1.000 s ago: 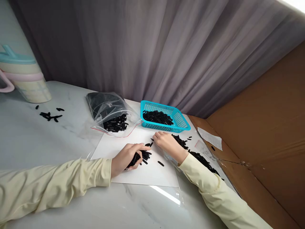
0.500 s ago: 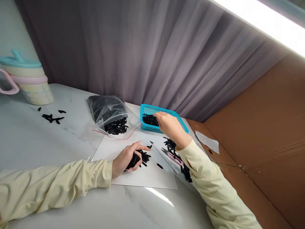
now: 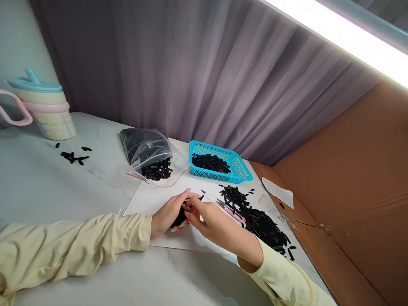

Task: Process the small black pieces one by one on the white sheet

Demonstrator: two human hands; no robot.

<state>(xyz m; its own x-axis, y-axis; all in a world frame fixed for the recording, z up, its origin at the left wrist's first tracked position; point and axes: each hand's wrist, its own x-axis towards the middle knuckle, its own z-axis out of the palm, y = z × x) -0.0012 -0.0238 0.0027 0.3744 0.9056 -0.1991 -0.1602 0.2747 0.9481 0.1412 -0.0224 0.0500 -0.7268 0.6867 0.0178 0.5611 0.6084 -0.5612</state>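
Note:
My left hand (image 3: 168, 213) rests over a white sheet (image 3: 146, 195), its fingers curled around a handful of small, narrow black pieces (image 3: 179, 218). My right hand (image 3: 205, 216) has come to the left one. Its thumb and fingertips are bent together at those pieces, and whatever lies between them is hidden. Just beyond the fingers, pink-handled thread snips (image 3: 234, 213) lie beside a thin pointed tool (image 3: 204, 192) mostly covered by my right hand. To the right spreads a large loose pile of black pieces (image 3: 263, 225).
A blue perforated basket (image 3: 239, 170) holding black pieces stands behind the sheet. Left of it lies an open zip bag (image 3: 145, 146) of similar pieces. Several strays (image 3: 73, 157) lie near a lidded cup (image 3: 51, 110). A cardboard wall (image 3: 350, 178) bounds the right side.
My right hand has moved from the basket down and toward me to meet my left hand. The left hand stays in place, still around its black pieces.

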